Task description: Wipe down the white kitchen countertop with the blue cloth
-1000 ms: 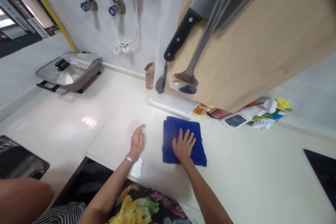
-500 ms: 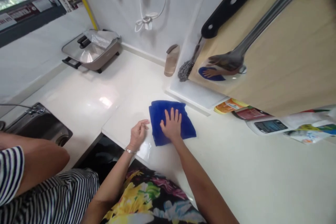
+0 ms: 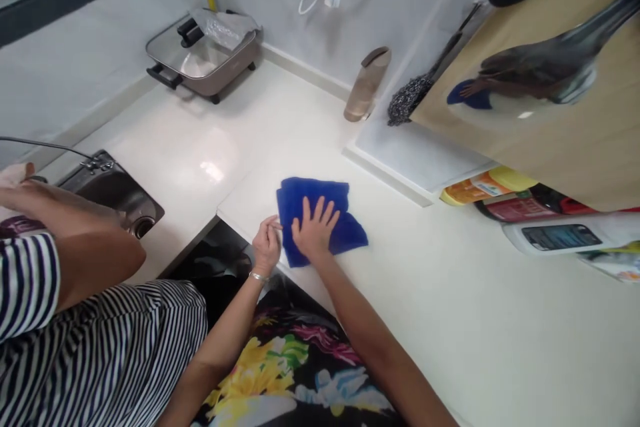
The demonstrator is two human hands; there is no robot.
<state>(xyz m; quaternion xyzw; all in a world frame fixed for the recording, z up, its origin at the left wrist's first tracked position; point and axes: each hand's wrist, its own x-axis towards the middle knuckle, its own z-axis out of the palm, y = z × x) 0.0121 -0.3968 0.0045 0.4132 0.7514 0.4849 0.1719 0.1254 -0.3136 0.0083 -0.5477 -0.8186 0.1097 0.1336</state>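
A folded blue cloth lies flat on the white counter. My right hand rests on top of it, palm down with the fingers spread. Just left of the cloth is my left hand, its fingers loosely curled in, a bracelet at the wrist. The left fingertips come up to the cloth's left edge; whether they touch it I cannot tell. Nothing shows in the left hand.
An electric pan with a glass lid stands at the back left. A co-worker in a striped shirt is by the sink. To the right are a tan container, a steel scourer, hanging utensils, a cutting board and bottles.
My view has shifted, moving the surroundings within the frame. My left hand has come closer to the cloth's edge. My right hand still lies spread on the cloth. The co-worker's hand has come into view.
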